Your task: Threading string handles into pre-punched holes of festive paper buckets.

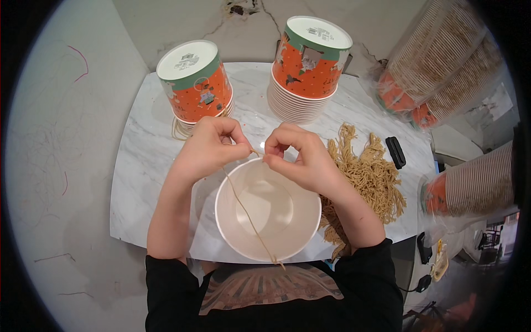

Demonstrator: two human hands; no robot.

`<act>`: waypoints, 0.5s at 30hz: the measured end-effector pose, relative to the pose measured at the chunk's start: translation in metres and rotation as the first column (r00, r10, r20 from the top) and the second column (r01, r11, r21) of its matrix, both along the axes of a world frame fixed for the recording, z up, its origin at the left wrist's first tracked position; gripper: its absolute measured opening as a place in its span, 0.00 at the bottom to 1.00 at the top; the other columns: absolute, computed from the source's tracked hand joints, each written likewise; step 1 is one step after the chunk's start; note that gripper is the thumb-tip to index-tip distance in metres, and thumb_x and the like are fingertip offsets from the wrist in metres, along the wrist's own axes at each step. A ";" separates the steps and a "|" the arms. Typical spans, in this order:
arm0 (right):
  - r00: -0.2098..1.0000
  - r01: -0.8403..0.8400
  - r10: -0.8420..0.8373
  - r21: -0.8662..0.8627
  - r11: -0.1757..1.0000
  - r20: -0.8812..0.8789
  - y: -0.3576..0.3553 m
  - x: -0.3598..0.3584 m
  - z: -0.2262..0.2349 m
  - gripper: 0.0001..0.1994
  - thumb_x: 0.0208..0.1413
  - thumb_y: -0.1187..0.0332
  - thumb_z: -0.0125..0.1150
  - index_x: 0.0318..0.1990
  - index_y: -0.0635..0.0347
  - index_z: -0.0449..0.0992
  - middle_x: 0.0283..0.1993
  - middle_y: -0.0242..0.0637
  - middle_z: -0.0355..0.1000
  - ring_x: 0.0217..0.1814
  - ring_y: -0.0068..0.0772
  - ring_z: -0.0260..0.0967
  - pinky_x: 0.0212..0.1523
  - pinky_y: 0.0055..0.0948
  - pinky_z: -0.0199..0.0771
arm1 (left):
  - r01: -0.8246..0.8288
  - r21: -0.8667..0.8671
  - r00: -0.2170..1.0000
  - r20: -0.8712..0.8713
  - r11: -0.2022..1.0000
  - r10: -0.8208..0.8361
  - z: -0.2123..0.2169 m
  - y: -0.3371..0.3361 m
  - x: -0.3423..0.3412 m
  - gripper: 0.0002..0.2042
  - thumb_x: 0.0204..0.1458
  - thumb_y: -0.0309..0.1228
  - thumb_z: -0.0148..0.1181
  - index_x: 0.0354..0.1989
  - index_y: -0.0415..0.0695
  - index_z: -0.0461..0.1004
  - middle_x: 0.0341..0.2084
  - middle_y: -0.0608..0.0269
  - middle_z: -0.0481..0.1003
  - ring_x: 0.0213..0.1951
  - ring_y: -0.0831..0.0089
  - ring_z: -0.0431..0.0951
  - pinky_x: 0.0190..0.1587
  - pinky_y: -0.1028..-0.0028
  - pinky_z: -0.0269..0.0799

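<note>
A thin tan string [250, 218] runs from the pinched fingertips of both hands down across the mouth of a white paper bowl [268, 213], ending past the bowl's rim at about six o'clock, near the person's chest. The string is fine and slightly wavy, like twisted twine. The bowl sits open side up at the near edge of the table, round, smooth and matte inside, with a rolled lip.

The left hand [207, 146] hovers at eleven o'clock of the bowl, thumb and forefinger closed on the string's upper end, the other fingers curled in. The right hand [301, 155] is at one o'clock of the bowl, its fingers likewise clenched in a pinch on the same string, just beside the left fingertips.

At three o'clock of the bowl lies a heap of cut tan strings [368, 177], fuzzy and tangled, partly hidden under the right forearm. A small black oblong object [395, 152] rests beside the heap.

The table [149, 166] is white marble with grey veins, glossy. At eleven o'clock stands a stack of upturned orange bowls [196, 83] with green bands and white bases; a taller stack of the same [307, 69] stands at twelve to one o'clock. Off the table at two and three o'clock lie long sleeves of nested bowls in clear plastic wrap [448, 61].
</note>
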State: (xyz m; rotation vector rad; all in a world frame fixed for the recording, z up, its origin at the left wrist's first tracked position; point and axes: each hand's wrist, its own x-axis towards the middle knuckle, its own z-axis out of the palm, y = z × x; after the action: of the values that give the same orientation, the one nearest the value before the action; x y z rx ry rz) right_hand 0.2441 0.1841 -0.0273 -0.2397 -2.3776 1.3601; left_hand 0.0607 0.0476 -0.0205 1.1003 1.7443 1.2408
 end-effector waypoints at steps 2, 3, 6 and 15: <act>1.000 -0.027 0.027 -0.039 0.999 0.009 0.001 0.000 -0.001 0.04 0.52 0.75 0.64 0.32 0.65 0.76 0.32 0.33 0.70 0.36 0.25 0.69 0.41 0.26 0.70 | -0.004 0.021 1.000 -0.029 1.000 0.004 -0.006 0.001 -0.001 0.05 0.42 0.25 0.65 0.22 0.37 0.76 0.18 0.73 0.74 0.21 0.89 0.67 0.22 0.81 0.60; 0.999 -0.038 0.039 -0.050 0.998 0.019 0.001 0.000 -0.001 0.04 0.51 0.75 0.64 0.31 0.65 0.76 0.32 0.33 0.70 0.36 0.25 0.69 0.41 0.26 0.70 | -0.005 0.022 1.000 -0.029 1.000 0.005 -0.007 0.001 -0.001 0.05 0.42 0.25 0.65 0.22 0.37 0.76 0.18 0.73 0.74 0.21 0.89 0.67 0.22 0.81 0.60; 0.997 -0.067 0.069 -0.061 0.996 0.028 -0.001 0.001 0.002 0.03 0.50 0.76 0.63 0.31 0.65 0.75 0.32 0.33 0.70 0.36 0.25 0.68 0.41 0.26 0.70 | -0.001 0.027 0.997 -0.071 1.000 0.003 -0.007 0.002 0.003 0.05 0.41 0.25 0.65 0.21 0.37 0.75 0.17 0.72 0.73 0.21 0.88 0.67 0.22 0.81 0.60; 0.993 -0.119 0.119 0.004 0.993 0.018 -0.003 0.003 0.005 0.03 0.51 0.76 0.63 0.32 0.64 0.76 0.32 0.33 0.71 0.37 0.26 0.69 0.41 0.27 0.71 | -0.079 -0.002 0.964 -0.256 0.997 0.076 0.002 0.001 0.016 0.07 0.38 0.26 0.66 0.21 0.36 0.75 0.14 0.67 0.72 0.19 0.83 0.68 0.23 0.77 0.63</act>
State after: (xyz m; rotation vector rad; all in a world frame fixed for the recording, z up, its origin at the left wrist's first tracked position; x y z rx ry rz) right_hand 0.2469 0.1809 -0.0225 -0.1101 -2.4447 1.4103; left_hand 0.0765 0.0488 -0.0190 1.2400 2.0014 1.1745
